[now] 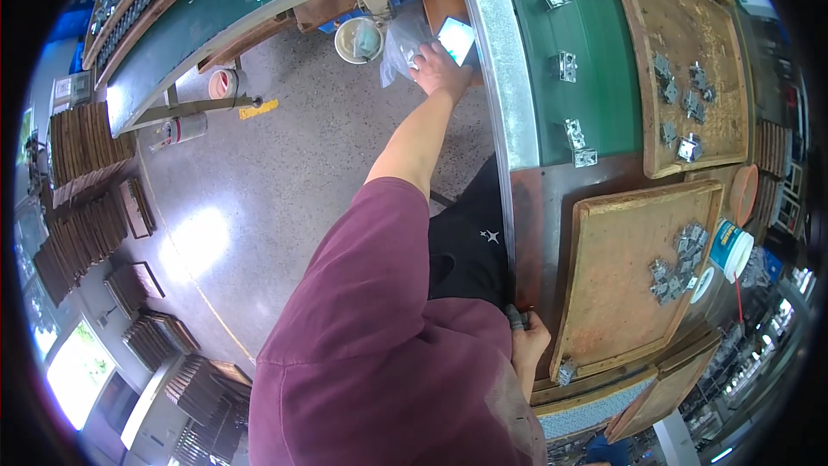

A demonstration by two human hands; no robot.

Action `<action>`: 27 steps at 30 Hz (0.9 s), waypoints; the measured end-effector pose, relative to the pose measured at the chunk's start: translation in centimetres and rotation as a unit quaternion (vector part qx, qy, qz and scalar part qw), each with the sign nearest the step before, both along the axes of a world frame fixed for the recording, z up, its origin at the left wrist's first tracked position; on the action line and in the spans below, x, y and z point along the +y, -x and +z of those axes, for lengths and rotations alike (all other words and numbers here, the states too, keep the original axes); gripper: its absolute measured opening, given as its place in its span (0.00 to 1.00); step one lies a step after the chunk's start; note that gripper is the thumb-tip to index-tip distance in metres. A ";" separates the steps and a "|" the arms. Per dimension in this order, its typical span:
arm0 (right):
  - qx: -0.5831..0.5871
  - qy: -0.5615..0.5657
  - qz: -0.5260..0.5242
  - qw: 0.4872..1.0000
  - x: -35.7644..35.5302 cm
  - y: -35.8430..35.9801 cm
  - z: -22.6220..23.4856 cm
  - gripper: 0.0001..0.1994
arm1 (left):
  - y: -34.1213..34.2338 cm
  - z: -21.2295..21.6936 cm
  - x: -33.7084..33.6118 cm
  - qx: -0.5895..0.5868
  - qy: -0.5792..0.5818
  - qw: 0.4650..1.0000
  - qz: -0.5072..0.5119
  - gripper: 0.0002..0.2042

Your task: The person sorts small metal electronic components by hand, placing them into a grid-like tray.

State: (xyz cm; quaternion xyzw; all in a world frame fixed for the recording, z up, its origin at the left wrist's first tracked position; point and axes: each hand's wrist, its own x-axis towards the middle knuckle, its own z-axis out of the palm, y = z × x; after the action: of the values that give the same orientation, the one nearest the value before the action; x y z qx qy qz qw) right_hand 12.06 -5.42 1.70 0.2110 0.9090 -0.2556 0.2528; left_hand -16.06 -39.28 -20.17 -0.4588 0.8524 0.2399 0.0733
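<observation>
My left hand [440,73] reaches forward, its fingers spread out at the near left edge of a phone [456,40] with a brightly lit screen. The phone lies on a brown board beside the metal table frame. A clear plastic bag [400,53] hangs just left of that hand. Down at the table's near edge, close to my body, my right hand [529,343] has its fingers curled in. Grey coverings show on some of its fingers, and whatever they may hold is hidden. Several small metal brackets [565,66] stand on the green belt [595,112] to the right.
Wooden trays [595,285] with grey metal parts [679,263] lie right of the belt and nearer me. A white-and-teal tub [731,250] stands beyond them. Left are a green workbench [198,22], a bucket [358,40] and stacked wooden trays [90,142].
</observation>
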 end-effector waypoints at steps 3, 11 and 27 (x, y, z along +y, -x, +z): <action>-0.002 -0.004 -0.001 1.000 0.1 -0.1 -0.1 0.17 | -0.3 -0.3 -0.5 0.006 -0.009 1.000 -0.002 0.36; 0.014 -0.001 0.000 1.000 -0.3 0.2 0.1 0.15 | -3.2 -0.5 -1.7 0.043 -0.045 0.998 0.013 0.43; 0.013 -0.013 0.006 1.000 -0.7 0.3 0.6 0.16 | -3.5 0.4 -0.6 0.033 -0.116 0.992 0.029 0.44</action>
State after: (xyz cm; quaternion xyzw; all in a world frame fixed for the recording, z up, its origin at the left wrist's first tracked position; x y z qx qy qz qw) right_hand 11.73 -6.15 2.29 0.2055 0.9165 -0.2452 0.2400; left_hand -12.60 -39.83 -19.76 -0.4634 0.8074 0.3540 0.0904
